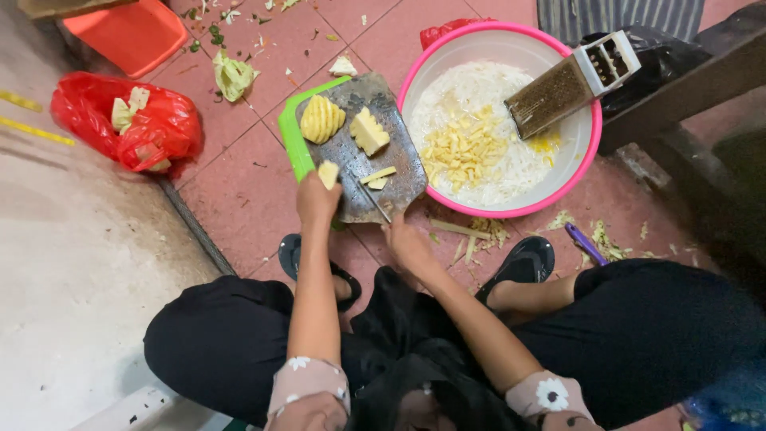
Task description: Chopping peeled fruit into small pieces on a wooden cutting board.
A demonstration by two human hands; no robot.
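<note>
Pinching a small yellow pineapple piece point(328, 174), the left hand point(317, 199) steadies it at the near edge of the cutting board point(399, 164) — beside the pink basin point(586, 156) of shreds. Right hand point(407, 243) closes on a knife point(369, 198), blade flat on the board. Best to keep fingertips curled back and slice downward — thin, even cuts.

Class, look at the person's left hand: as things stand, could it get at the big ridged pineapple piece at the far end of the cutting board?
Probably yes. The left hand holds a small pineapple chunk at the board's near edge, and the ridged pineapple piece lies just beyond with nothing between. It would need to release the chunk first.
</note>
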